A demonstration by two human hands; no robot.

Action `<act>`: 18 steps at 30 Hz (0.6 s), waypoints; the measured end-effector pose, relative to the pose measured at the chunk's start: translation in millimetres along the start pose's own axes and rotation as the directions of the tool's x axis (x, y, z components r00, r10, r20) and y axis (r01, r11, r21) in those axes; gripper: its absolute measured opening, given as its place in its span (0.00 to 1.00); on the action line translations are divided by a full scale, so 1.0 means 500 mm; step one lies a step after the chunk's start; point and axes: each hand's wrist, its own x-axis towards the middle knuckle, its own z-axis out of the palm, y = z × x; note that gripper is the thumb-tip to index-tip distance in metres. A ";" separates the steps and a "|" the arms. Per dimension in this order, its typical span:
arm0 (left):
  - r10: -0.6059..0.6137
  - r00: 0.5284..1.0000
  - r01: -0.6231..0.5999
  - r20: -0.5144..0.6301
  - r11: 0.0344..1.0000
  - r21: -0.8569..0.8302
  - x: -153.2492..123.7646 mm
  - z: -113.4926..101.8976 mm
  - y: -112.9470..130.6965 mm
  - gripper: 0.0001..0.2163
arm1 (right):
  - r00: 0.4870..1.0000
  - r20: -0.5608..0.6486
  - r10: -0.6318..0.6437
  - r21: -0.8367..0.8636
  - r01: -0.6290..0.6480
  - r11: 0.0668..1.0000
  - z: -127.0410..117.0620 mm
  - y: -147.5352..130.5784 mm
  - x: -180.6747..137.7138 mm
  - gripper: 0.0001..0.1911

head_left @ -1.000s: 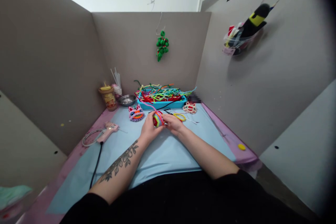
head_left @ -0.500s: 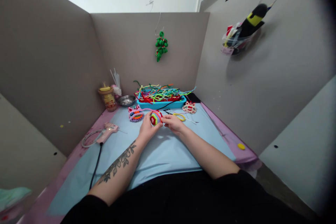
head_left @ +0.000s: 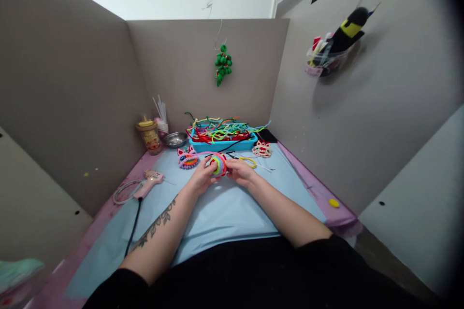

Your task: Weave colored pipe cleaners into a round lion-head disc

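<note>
Between my hands, above the blue table cover, is a round coil of pipe cleaners (head_left: 218, 164) in bands of red, yellow-green, blue and pink. My left hand (head_left: 203, 176) grips its left side, with the thumb toward the front. On the other side my right hand (head_left: 239, 172) holds the right edge with bent fingers. A pink pipe cleaner (head_left: 197, 154) stretches left from the coil, over a purple and orange pipe-cleaner piece with red ears (head_left: 187, 158). Just beyond my right hand lie yellow-handled scissors (head_left: 248, 161).
A blue tray (head_left: 223, 146) full of pipe cleaners stands at the back. A pink glue gun (head_left: 149, 182) lies left, its cord running forward. Behind are a metal bowl (head_left: 176, 139) and a lidded cup (head_left: 150, 137). A cream and red piece (head_left: 262, 149) sits right.
The coil has turned and shifted slightly right, its banded face now angled differently. My left hand has rolled and moved a little left and down, while my right hand stays nearly in place.
</note>
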 end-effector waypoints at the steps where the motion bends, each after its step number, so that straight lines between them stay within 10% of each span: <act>1: 0.005 1.000 -0.005 0.012 1.000 -0.015 0.000 0.001 -0.001 0.30 | 1.000 0.016 0.001 -0.012 -0.001 1.000 0.002 0.001 -0.002 0.16; 18: 0.014 0.993 -0.020 -0.120 0.999 -0.049 0.013 0.000 -0.014 0.27 | 0.998 0.062 0.011 -0.018 -0.010 1.000 -0.002 0.015 0.004 0.17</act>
